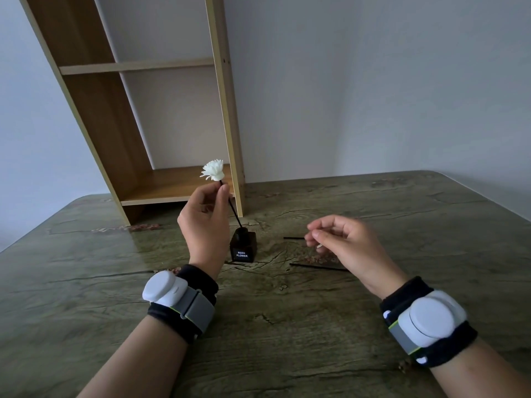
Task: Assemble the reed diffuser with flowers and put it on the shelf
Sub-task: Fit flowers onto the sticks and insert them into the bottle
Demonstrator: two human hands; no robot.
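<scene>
We pinch a black stick (233,209) between the thumb and fingertips of our left hand (205,218), just under the white flower (213,170) at its top; the stick leans toward 11 o'clock and its lower end sits in the neck of the small dark bottle (243,245). The bottle stands on the table (287,326), just at 3 o'clock of our left wrist, with the wooden shelf (161,185) behind it at 12 o'clock. Our right hand (344,245) hovers at 3 o'clock of the bottle, fingers loosely curled; we cannot tell whether it grips anything. Two more black sticks (316,266) lie on the table under that hand.
</scene>
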